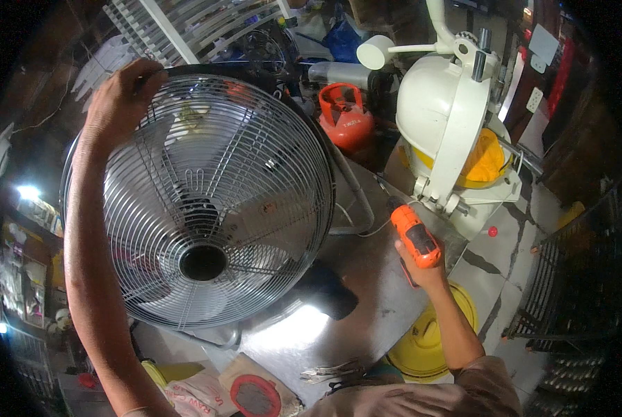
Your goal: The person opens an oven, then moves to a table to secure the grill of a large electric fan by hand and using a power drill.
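Observation:
A large round fan (204, 263) with a chrome wire guard and a dark centre disc stands tilted on the metal table. My left hand (125, 99) is closed over the upper left of the fan's rim, with its fingertips partly hidden behind the edge. In my right hand (424, 270) is an orange and black power drill (415, 235), held by its grip to the right of the fan. The drill's thin bit points up and away, apart from the fan. Behind the guard, the blades show blurrily through the wires.
The shiny metal table (380, 292) lies under the fan. Beyond it are an orange gas cylinder (351, 128) and a white machine (432, 104) with a yellow inside. A yellow round lid (432, 340) sits low right; pliers (330, 373) lie at the near edge.

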The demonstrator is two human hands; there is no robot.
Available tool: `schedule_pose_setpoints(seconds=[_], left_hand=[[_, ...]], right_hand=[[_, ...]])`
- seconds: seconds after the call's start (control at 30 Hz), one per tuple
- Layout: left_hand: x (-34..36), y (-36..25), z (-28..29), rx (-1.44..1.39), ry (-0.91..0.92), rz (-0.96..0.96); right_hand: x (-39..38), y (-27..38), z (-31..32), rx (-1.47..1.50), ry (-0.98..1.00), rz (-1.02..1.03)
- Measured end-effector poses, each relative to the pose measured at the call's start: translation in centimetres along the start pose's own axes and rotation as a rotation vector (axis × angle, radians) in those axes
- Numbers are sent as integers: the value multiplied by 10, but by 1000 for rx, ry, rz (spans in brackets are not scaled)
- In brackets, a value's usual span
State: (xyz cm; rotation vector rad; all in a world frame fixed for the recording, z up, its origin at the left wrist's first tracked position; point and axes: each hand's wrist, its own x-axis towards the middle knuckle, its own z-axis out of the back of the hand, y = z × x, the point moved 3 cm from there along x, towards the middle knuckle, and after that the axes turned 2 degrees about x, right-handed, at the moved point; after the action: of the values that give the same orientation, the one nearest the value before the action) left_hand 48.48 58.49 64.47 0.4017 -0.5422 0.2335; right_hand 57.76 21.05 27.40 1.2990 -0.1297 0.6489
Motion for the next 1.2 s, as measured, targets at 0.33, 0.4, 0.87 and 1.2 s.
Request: schedule_pose_setpoints(seconds=[0.33, 0.4, 0.87, 1.2], left_hand=[[9, -58, -17, 103, 57, -117], [9, -55, -17, 91, 72, -80], [36, -29, -40, -93, 236, -18], [36, -10, -59, -176, 277, -60]], right_hand=[[-36, -59, 2, -369, 617, 390], [-35, -60, -4, -403, 706, 433], [-8, -113, -47, -657, 1165, 585], [9, -35, -63, 167, 518, 4]])
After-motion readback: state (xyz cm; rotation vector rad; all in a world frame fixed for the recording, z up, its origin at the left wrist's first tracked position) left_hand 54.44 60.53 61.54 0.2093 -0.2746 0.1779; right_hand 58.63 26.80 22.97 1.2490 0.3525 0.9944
